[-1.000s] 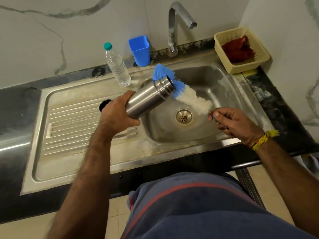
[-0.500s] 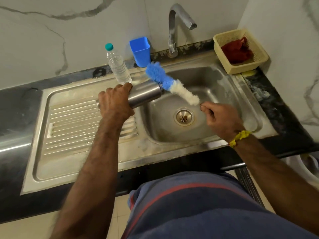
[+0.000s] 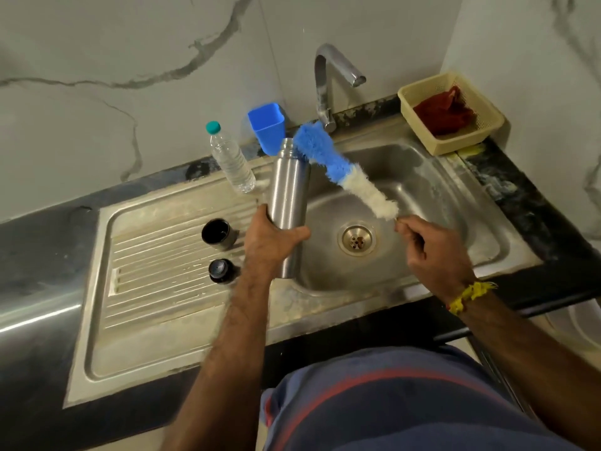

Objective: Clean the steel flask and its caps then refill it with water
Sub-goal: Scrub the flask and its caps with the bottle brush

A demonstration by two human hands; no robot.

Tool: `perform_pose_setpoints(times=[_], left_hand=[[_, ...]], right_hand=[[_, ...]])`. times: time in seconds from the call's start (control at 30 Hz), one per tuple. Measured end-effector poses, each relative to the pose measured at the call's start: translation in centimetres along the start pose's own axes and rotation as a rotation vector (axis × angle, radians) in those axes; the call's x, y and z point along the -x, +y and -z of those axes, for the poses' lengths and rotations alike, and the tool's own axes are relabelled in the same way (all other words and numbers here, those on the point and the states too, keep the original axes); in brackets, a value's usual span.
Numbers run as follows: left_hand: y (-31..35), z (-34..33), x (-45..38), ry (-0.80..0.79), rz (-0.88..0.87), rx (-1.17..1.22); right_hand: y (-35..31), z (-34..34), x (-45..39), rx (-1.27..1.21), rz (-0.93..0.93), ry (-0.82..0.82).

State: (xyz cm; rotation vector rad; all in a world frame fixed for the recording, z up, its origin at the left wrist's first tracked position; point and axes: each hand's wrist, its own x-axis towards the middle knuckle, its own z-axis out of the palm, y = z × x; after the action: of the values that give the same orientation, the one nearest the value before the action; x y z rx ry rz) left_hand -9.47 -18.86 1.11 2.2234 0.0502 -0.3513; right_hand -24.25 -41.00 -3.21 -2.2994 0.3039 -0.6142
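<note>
Honestly, no brand, label or writing is readable on anything before me. My left hand (image 3: 271, 237) is wrapped round the lower body of the steel flask (image 3: 287, 193), fingers and thumb curled about it, holding it nearly upright with its open neck pointing away from me, over the seam between the ribbed drainboard (image 3: 156, 271) and the sink basin (image 3: 432, 203). I cannot see into the flask.

My right hand (image 3: 434, 252) pinches the thin handle of the bottle brush (image 3: 344, 172) at its near end, fingers curled round it. Its bristles are white nearest my hand and blue at the far end, and the blue tip lies just beside the flask's neck, outside the mouth.

Two dark caps sit on the drainboard to the left of my left wrist: the larger cap (image 3: 216, 234) lies further from me with its hollow side up, and the smaller cap (image 3: 221, 270) sits nearer to me.

Behind the drainboard stands a clear plastic bottle (image 3: 232, 161) with a teal lid, holding clear liquid. Next to it a blue plastic cup (image 3: 267, 125) stands against the wall; its inside looks bare. A cream plastic basket (image 3: 452, 117) at the far right corner holds a crumpled dark red cloth (image 3: 444, 113). The tap (image 3: 331, 79) arches over the basin.
</note>
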Motion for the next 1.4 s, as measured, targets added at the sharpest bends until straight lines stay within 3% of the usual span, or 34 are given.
perform_pose_setpoints(times=[0.17,0.33,0.57,0.67,0.77,1.03,1.2,1.4], left_hand=[[-0.2,-1.0,0.8,-0.002,-0.029,0.193],[-0.8,-1.3,0.6,-0.012,-0.036,0.292],[-1.2,-1.1,0.8,-0.003,-0.076,0.396],[-2.8,0.3,1.5,0.085,-0.095,0.431],[-4.6,1.7,2.7,0.286,-0.137,0.449],[-11.8,8.6,3.7,0.684,-0.017,0.444],[-15.6,10.0,3.7,0.756,0.069,0.429],[-17.6,10.4,2.4,0.72,0.08,0.42]], right_hand=[[-0.8,-1.3,-0.7,-0.087,-0.05,0.015],[-1.9,-2.4,-1.2,-0.271,-0.211,-0.069],[-2.4,-2.9,-1.0,-0.464,-0.247,-0.159],[-1.5,-2.4,-0.4,-0.564,-0.34,-0.131],[-1.8,-3.8,-0.3,-0.557,-0.426,-0.079],[-5.0,-8.6,1.0,-0.524,-0.295,-0.251],[-5.9,-10.1,1.9,-0.509,-0.344,-0.301],[-7.6,-11.1,2.6,-0.509,-0.377,-0.314]])
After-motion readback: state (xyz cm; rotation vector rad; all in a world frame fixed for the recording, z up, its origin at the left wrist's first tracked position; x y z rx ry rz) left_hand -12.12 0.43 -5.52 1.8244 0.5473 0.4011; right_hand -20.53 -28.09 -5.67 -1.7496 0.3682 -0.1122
